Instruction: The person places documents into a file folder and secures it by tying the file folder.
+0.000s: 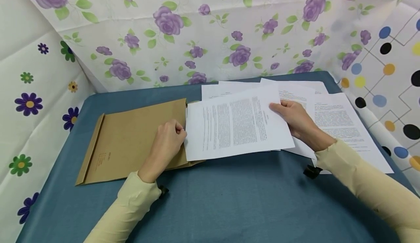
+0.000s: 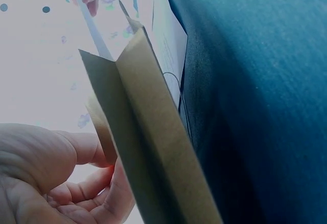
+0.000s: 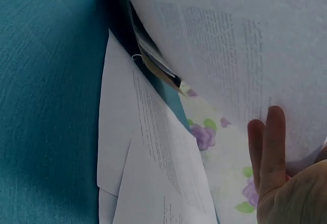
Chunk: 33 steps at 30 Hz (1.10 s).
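Observation:
A brown paper envelope (image 1: 131, 137) lies on the left side of the table, its open mouth facing right. My left hand (image 1: 165, 144) pinches the envelope's upper layer at that mouth between thumb and fingers. In the left wrist view, the envelope's brown layers (image 2: 153, 127) stand apart beside my curled fingers. My right hand (image 1: 295, 120) grips the right end of a printed sheet (image 1: 234, 122), thumb on top. This sheet's left edge is at the envelope's mouth; whether it reaches inside is unclear. The right wrist view shows fingers (image 3: 273, 152) against the sheet's underside.
Several loose printed sheets (image 1: 347, 126) overlap on the table's right and back. A blue cloth (image 1: 229, 199) covers the table. Flowered sheeting (image 1: 183, 53) hangs behind, and dotted sheeting (image 1: 400, 89) at the right. A thin string (image 2: 179, 83) hangs from the envelope.

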{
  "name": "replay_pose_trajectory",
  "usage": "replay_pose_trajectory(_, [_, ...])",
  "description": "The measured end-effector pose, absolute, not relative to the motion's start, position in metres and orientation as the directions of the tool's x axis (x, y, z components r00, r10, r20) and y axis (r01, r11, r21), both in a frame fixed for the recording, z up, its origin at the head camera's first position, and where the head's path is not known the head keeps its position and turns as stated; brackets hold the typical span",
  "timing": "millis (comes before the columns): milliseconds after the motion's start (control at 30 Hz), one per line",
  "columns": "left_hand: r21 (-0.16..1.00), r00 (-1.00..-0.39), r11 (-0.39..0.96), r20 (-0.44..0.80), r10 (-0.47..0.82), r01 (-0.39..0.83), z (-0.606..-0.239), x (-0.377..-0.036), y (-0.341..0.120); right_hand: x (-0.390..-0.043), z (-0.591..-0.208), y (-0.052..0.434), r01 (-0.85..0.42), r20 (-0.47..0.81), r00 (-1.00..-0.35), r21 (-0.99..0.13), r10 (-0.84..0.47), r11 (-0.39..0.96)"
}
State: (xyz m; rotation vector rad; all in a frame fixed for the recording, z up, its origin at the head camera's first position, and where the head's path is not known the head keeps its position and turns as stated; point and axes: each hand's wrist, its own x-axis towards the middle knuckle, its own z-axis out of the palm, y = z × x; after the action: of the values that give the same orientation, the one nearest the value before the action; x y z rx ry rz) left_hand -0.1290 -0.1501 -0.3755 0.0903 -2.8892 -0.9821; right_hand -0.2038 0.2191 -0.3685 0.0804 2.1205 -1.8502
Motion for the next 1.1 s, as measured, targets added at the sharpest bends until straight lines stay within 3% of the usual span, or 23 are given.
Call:
replay_pose_trajectory(600, [0.619,-0.994,0.784,0.054,-0.098,-0.043,-0.3768,-0.1285,-0.1502,-0.2077,-0.3674,0.2226,0.225,-0.246,-0.953,-0.966,-0.175,0.131])
replay_pose_trajectory(900, [0.621,-0.993,0.783,0.060,-0.099,-0.041,-0.3763,-0.1279,-0.1492,-0.2060,-0.3695,0.2187,0.246,-0.252,-0.926,-0.968,-0.280,0.057])
replay_pose_trajectory(1100, [0.624,-0.994,0.781,0.058,-0.093,-0.037,-0.3762,-0.1284,-0.1497,-0.2086,-0.3651,0.2214,0.223,-0.237,-0.944,-0.971,-0.230,0.086])
